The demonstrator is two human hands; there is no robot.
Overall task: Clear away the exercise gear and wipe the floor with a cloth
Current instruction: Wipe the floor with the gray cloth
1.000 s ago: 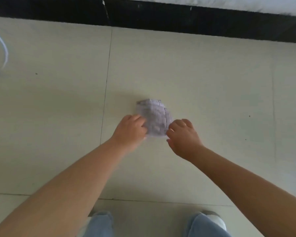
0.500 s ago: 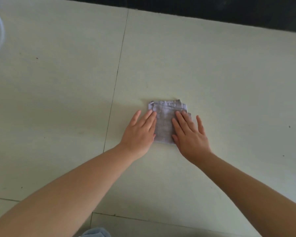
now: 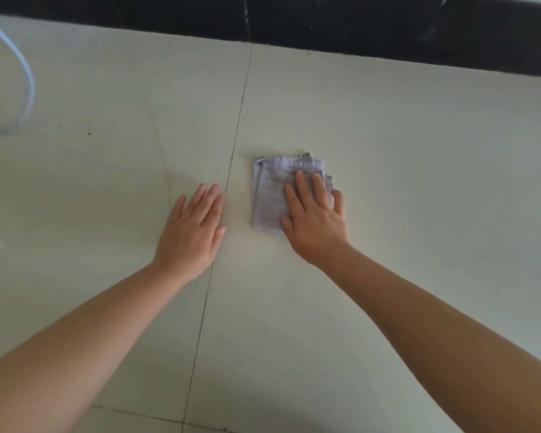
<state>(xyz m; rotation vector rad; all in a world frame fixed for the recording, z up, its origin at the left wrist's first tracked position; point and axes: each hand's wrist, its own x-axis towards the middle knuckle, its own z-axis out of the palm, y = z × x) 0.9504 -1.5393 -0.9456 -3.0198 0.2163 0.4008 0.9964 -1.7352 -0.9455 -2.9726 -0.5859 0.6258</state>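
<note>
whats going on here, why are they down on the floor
A person is leaning over a pale tiled floor, about to wipe it. Their right hand lies flat with straight fingers on a folded grey cloth, pressing it to the tile. Their left hand is off the cloth, spread flat on the bare floor just left of a grout line. A black baseboard runs along the far edge, and part of a white hoop shows at the upper left.
</note>
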